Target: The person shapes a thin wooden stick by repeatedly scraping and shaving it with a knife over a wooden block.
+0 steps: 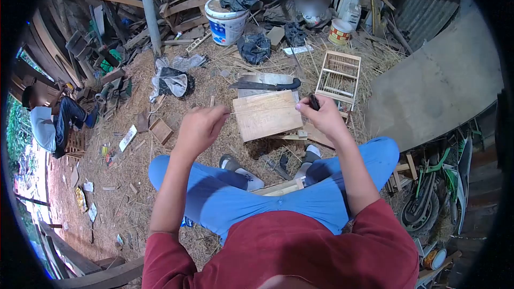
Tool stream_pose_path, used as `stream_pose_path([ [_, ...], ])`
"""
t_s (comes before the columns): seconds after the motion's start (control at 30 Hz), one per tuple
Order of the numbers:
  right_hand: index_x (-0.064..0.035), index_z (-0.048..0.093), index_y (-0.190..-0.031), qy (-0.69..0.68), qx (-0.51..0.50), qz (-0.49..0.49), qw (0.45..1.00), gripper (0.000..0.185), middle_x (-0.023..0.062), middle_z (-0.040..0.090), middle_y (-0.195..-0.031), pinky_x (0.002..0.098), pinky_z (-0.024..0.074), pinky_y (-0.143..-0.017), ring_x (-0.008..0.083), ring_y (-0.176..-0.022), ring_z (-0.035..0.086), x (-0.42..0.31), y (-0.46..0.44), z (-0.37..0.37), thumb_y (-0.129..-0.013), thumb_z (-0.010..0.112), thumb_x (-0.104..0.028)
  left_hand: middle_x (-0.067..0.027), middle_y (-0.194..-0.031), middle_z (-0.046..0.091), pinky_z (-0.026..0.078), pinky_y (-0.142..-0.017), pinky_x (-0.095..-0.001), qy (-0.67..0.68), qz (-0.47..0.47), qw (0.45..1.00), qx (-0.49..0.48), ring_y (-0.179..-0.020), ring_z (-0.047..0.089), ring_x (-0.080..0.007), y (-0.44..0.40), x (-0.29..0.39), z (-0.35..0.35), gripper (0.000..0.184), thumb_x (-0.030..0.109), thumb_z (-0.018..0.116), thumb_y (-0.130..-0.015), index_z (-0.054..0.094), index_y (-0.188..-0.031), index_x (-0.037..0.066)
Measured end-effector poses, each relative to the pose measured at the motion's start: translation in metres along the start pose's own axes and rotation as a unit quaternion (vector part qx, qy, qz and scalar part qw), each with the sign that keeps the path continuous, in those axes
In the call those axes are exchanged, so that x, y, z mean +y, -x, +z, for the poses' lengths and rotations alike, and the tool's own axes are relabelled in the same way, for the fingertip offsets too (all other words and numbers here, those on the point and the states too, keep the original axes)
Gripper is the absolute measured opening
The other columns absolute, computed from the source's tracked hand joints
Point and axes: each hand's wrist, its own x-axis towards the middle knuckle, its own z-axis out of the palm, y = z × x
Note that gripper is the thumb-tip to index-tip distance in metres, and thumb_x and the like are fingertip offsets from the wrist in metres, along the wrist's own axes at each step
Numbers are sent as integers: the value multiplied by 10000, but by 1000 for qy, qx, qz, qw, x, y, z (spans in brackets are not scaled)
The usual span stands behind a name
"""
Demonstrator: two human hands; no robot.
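Observation:
My left hand is closed in a pinch on one end of a thin pale stick, which spans the gap between my hands. My right hand is closed around a small black object, perhaps a knife handle; its thumb and finger meet near the stick's other end. Below the stick lies a flat wooden board in front of my knees. Just beyond the board rests a long dark blade with a curved handle. To the right of it is a slatted wooden frame, like a small cage.
A white bucket and dark cloths are farther back. At right leans a large sheet, with a green bicycle-like frame below. Another person sits at far left. Straw and wood scraps cover the ground.

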Motion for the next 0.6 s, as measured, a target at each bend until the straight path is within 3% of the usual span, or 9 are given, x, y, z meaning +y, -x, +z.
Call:
stream_pose_path([
  [0.07,-14,690,-911,47,10,34,998,213,-16,668,-788,260,460,-663,59,-713,555,-2,-8,-6,-892,783,-204,-141,-790,681,507,-655,-449,14,-8,1000,-15,-736,662,-364,0,-3,10,78,111,664,-900,654,-967,71],
  [0.1,-17,691,-912,60,12,-5,998,215,-17,664,-774,264,458,-651,58,-700,552,2,-13,-7,-891,780,-211,-141,-790,681,507,-655,-449,17,-8,1000,-15,-736,662,-364,-1,-5,15,78,111,664,-900,654,-967,71],
  [0.2,-15,701,-952,88,17,18,996,229,-3,677,-803,264,467,-672,64,-727,570,6,-24,-12,-894,768,-226,-159,-797,682,500,-614,-439,96,-33,995,-15,-687,647,-372,-3,-10,30,92,136,640,-918,650,-984,73],
  [0.27,-14,703,-982,94,43,-12,995,244,12,685,-821,272,477,-690,76,-743,582,11,-30,-11,-899,757,-237,-167,-792,674,496,-606,-422,155,-97,983,-33,-668,643,-354,-6,-16,41,111,143,626,-937,639,-995,50],
  [0.4,-14,702,-1070,108,130,-78,982,309,75,713,-882,299,504,-761,125,-803,626,40,-46,-1,-917,729,-280,-174,-767,651,485,-606,-406,212,-133,968,-32,-637,630,-314,0,-45,84,143,171,623,-957,632,-1002,35],
  [0.5,-24,699,-1078,110,140,-63,982,311,110,722,-898,317,511,-786,149,-825,648,72,-53,16,-923,719,-293,-183,-758,641,483,-624,-392,246,-179,952,-8,-645,617,-266,23,-83,154,176,201,612,-978,632,-1012,29],
  [0.6,-5,695,-1077,192,123,2,974,479,207,725,-937,377,528,-799,310,-866,706,98,-50,41,-935,659,-460,-177,-773,657,489,-650,-400,277,-244,929,-31,-667,620,-281,44,-110,210,196,215,609,-980,634,-1011,23],
])
